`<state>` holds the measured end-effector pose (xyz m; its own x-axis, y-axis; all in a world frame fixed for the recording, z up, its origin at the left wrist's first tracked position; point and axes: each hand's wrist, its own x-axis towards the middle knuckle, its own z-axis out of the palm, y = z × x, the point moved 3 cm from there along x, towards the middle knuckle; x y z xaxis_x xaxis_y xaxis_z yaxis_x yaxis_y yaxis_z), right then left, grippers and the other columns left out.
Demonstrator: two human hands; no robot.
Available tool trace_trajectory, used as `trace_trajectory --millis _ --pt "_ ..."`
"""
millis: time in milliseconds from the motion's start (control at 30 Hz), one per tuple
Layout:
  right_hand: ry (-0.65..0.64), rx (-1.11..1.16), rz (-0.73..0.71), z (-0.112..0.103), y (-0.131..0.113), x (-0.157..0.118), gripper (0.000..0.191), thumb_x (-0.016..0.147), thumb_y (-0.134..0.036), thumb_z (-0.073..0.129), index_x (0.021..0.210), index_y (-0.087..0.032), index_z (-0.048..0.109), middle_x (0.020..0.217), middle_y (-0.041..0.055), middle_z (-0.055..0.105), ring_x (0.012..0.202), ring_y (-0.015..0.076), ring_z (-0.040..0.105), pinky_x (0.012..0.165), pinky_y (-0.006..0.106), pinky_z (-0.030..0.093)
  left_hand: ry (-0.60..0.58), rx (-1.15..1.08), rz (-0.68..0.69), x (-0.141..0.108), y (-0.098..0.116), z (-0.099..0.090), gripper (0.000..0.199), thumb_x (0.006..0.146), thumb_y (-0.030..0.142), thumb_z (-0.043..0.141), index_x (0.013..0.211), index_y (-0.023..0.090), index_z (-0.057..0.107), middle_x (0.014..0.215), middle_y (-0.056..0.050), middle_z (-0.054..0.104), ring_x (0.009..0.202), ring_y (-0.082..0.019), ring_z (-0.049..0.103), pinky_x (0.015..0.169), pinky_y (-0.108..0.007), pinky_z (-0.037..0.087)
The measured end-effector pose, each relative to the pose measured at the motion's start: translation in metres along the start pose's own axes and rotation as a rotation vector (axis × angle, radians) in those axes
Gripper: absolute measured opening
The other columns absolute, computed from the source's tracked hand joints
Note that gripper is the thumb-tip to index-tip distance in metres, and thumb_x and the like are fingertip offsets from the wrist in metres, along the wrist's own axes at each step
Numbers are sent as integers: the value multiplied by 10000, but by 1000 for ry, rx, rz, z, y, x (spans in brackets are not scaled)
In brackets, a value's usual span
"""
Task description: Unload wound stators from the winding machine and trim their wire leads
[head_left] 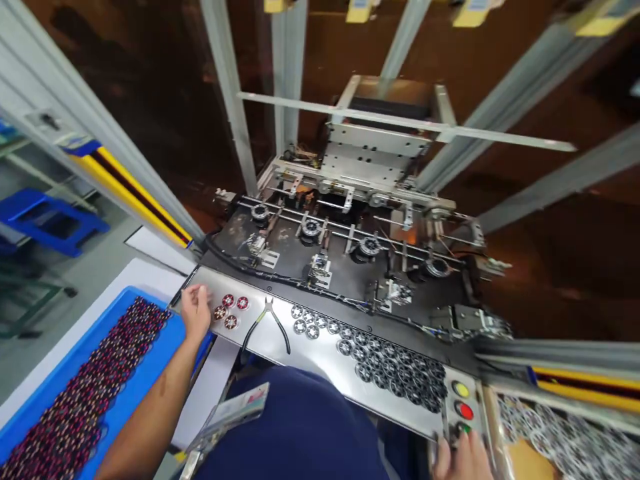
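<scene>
My left hand (pixel 195 312) is over the left end of a metal ledge, fingers loosely bent and a little apart, with nothing visible in it. Just right of it lie several red-wound motor stators (pixel 231 321). My right hand (pixel 464 459) is at the button panel (pixel 475 407), its fingertips at the green button (pixel 463 429) and the thumb apart. Above that are a red button (pixel 464 410) and a yellow button (pixel 460 389). Cutting pliers (pixel 269 313) lie spread on the ledge, and many unwound grey stator cores (pixel 395 370) cover its right part.
Behind the ledge is a machine with several stations, each holding a round part (pixel 311 230). A blue tray (pixel 134 400) of red-and-black stators is at left, more grey cores (pixel 575 433) at right. Yellow-edged bars (pixel 145 200) flank the opening. A blue stool (pixel 50 217) stands beyond.
</scene>
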<state>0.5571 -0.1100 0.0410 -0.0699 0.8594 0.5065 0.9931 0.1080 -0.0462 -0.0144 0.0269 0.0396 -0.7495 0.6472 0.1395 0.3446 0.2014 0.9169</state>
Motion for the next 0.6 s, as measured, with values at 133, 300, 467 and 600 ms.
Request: trace_trajectory --millis 133,300,467,600 --pt "-15 -43 111 6 0 -10 813 960 -198 462 1641 -260 24 1432 235 550 1108 508 655 784 666 629 -22 11 9 0 -7 9 276 949 467 450 964 192 470 886 -58 688 685 -149 682 623 -267 560" --pt "-33 -68 278 16 10 -25 702 990 -277 468 1613 -178 159 1350 260 579 1210 459 609 938 609 569 -59 78 28 4 -12 12 252 956 446 442 978 196 466 851 -33 681 647 -144 657 608 -261 543" --pt "14 -63 343 28 20 -37 529 993 -365 471 1417 -50 448 1226 279 617 1241 465 569 934 592 541 -47 115 26 6 -17 15 275 999 421 446 1044 163 528 874 -28 670 644 -129 625 608 -264 532" --pt "65 -37 332 34 30 -32 440 974 -368 496 1279 -57 563 1164 257 635 1113 400 632 873 510 557 -26 93 8 3 -22 14 333 1009 436 509 1143 141 588 922 -34 668 688 -120 631 636 -281 557"
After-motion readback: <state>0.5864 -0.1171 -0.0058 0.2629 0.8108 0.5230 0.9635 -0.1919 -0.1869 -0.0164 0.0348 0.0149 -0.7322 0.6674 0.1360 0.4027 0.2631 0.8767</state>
